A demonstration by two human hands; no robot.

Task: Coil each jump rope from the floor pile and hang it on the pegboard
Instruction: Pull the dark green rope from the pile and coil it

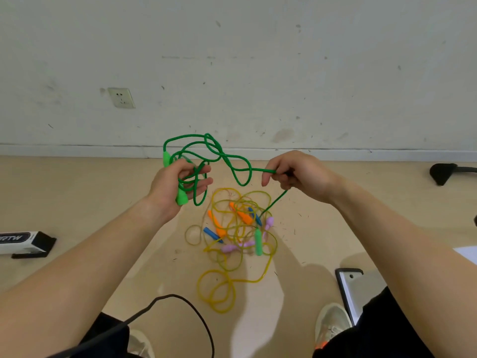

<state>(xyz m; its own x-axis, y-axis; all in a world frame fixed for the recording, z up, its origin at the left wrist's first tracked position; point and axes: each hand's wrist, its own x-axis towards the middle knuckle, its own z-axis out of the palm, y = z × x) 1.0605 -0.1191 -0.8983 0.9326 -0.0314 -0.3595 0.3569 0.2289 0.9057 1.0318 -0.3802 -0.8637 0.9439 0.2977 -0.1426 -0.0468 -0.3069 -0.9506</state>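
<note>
Left hand (175, 184): fingers curled round a smooth green plastic handle (182, 197) and loose loops of braided green jump rope (232, 161).
Right hand (296, 174): pinches the same cord, level with the left hand.
Below the right hand: the cord slants down into the floor pile (240, 228) of glossy yellow ropes with orange, blue and lilac handles, where a second green handle (258, 241) lies.

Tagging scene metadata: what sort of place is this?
Likely a bare indoor room, perhaps an office or lab: scuffed white wall with a power socket, beige floor, and a black leg, maybe of a chair base, at right.
</note>
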